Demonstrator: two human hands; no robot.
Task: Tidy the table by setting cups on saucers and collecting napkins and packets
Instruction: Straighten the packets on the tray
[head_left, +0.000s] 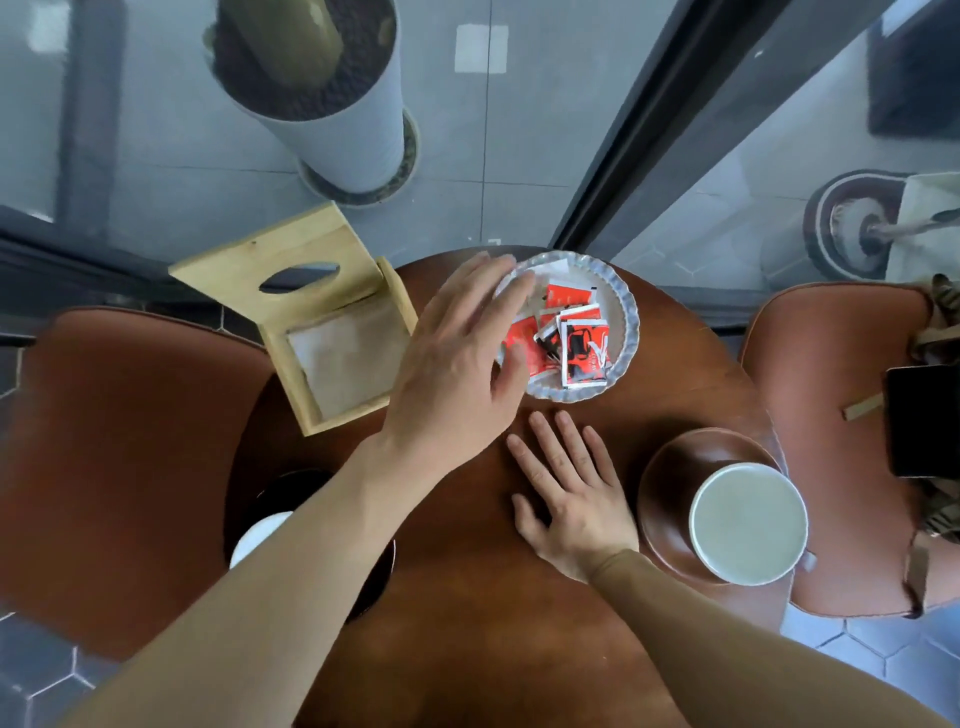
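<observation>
Several red and white packets (576, 343) lie in a scalloped glass dish (626, 322) at the far side of the round wooden table (467, 597). My left hand (457, 364) hovers over the dish's left edge, fingers spread, holding nothing visible. My right hand (566, 493) rests flat on the tabletop, fingers apart. A white cup (748, 522) stands on a brown saucer (670, 488) at the right. A second white cup (257, 535) on a dark saucer (280, 488) is partly hidden under my left forearm. An open wooden box (311, 312) holds napkins (348, 358).
Brown chairs stand to the left (119, 467) and right (831, 353) of the table; a dark phone (922, 421) lies on the right one. A tall grey planter (332, 104) stands on the floor beyond the glass.
</observation>
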